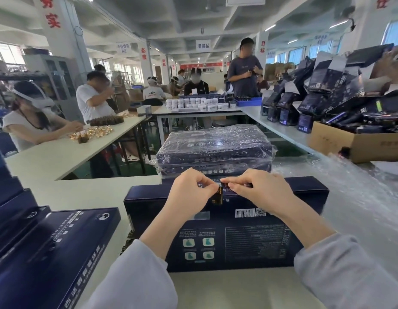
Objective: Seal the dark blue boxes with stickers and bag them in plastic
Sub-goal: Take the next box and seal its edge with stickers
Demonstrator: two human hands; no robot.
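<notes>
The left hand (191,194) and right hand (259,190) pinch a small sticker (219,195) between curled fingertips, at the far edge of the dark blue box (238,248) lying beneath them on the counter (216,291).

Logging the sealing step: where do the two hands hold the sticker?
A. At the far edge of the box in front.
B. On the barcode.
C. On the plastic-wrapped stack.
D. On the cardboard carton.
A: the left hand and right hand pinch the sticker at the far edge of the dark blue box, beyond the barcode.
</notes>
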